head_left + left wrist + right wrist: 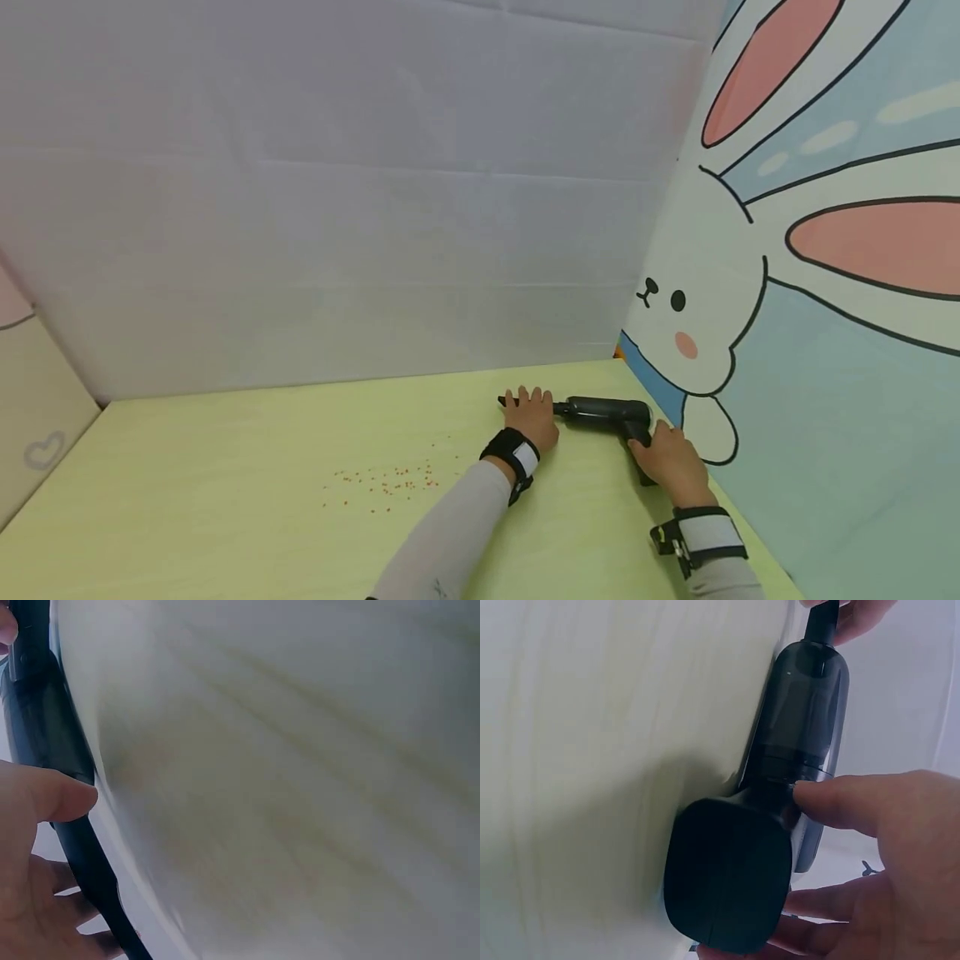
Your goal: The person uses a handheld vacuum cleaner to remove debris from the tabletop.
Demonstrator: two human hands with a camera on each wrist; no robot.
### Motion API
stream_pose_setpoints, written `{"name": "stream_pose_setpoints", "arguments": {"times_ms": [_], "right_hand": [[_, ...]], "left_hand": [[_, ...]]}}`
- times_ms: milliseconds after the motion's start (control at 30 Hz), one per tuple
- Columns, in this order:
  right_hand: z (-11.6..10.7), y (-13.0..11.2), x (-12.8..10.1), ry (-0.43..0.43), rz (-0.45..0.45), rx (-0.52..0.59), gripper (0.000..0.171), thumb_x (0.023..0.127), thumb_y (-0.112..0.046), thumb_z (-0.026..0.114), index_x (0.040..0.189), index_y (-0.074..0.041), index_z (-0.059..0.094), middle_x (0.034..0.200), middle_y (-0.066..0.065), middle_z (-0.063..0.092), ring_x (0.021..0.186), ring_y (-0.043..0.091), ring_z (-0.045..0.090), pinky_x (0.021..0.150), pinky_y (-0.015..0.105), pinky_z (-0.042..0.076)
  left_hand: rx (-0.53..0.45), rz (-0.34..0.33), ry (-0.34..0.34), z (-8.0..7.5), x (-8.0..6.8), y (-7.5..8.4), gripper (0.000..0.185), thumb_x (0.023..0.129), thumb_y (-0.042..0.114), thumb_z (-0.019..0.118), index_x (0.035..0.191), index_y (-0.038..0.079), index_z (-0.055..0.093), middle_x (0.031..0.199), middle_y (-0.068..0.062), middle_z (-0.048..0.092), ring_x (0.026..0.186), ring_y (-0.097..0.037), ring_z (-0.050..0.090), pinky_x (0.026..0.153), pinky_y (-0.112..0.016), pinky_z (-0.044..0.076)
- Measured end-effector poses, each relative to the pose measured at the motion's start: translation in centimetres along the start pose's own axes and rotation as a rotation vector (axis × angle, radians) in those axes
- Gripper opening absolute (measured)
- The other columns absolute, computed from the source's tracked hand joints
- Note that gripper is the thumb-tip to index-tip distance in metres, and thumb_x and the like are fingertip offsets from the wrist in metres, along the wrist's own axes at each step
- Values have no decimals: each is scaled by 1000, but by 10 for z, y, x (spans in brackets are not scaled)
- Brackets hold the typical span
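A black handheld vacuum cleaner [600, 411] lies at the far right of the yellow-green table, its narrow nozzle [86, 862] pointing left. My left hand [531, 419] holds it by the nozzle; in the left wrist view the thumb is on one side and the fingers on the other. The right hand [670, 461] grips the pistol handle [727, 870], whose broad end faces the right wrist camera. That view also shows the dark, see-through barrel [799, 712]. Part of the handle is hidden by the right fingers. Scattered small red-orange bits [397, 483] lie left of the left forearm.
The yellow-green tabletop [195, 492] stretches away to the left. A pale cloth wall [337, 250] stands along its back edge. On the right side rises a panel printed with a cartoon rabbit [705, 333], close to the right hand.
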State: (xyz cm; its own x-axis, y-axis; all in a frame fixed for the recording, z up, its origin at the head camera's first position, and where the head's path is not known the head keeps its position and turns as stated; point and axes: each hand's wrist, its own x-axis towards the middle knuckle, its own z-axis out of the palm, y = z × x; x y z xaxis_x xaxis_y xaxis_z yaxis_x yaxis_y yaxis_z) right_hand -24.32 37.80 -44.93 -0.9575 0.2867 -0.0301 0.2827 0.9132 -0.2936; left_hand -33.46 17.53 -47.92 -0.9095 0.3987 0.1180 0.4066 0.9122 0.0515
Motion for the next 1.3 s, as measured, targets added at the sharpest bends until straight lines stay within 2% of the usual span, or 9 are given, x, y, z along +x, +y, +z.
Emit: {"name": "stream_pose_setpoints", "arguments": {"times_ms": [133, 400, 667, 967, 1167, 1300], "right_hand": [[-1, 2, 2, -28, -5, 0, 69, 98, -35, 60, 126, 26, 44, 115, 43, 56, 103, 55, 60, 84, 59, 51], [1, 3, 7, -46, 17, -12, 67, 96, -36, 62, 119, 26, 50, 108, 40, 60, 95, 49, 64, 81, 57, 52], [3, 13, 9, -63, 30, -37, 62, 96, -38, 63, 110, 23, 57, 94, 32, 64, 79, 37, 64, 72, 51, 53], [4, 19, 7, -15, 5, 17, 67, 95, -38, 62, 113, 25, 48, 99, 37, 58, 87, 45, 61, 78, 56, 50], [-9, 17, 5, -12, 46, 63, 65, 94, -40, 63, 113, 20, 47, 91, 29, 59, 75, 36, 61, 61, 46, 49], [-19, 15, 4, 10, 30, 55, 65, 94, -41, 64, 115, 18, 46, 83, 24, 58, 67, 31, 58, 54, 40, 45]], "left_hand": [[39, -18, 12, 9, 3, 8, 56, 99, 42, 62, 149, 20, 49, 146, -2, 54, 143, -30, 42, 118, -54, 28], [79, -10, 15, 5, 0, 15, 45, 102, 39, 59, 144, 22, 54, 140, 0, 57, 135, -25, 49, 117, -53, 31], [93, 10, 24, -3, -10, 24, 33, 106, 33, 52, 136, 22, 60, 133, -1, 58, 131, -22, 50, 114, -48, 36], [121, -20, 64, -1, -15, 28, 24, 106, 33, 53, 125, 22, 63, 115, -1, 58, 114, -19, 53, 98, -39, 46], [99, -17, 56, -10, -19, 31, 32, 103, 40, 58, 126, 18, 61, 111, 0, 60, 109, -18, 54, 94, -37, 46], [88, -14, 62, -14, -22, 31, 35, 104, 39, 55, 130, 16, 59, 113, 0, 63, 108, -18, 58, 96, -37, 46]]}}
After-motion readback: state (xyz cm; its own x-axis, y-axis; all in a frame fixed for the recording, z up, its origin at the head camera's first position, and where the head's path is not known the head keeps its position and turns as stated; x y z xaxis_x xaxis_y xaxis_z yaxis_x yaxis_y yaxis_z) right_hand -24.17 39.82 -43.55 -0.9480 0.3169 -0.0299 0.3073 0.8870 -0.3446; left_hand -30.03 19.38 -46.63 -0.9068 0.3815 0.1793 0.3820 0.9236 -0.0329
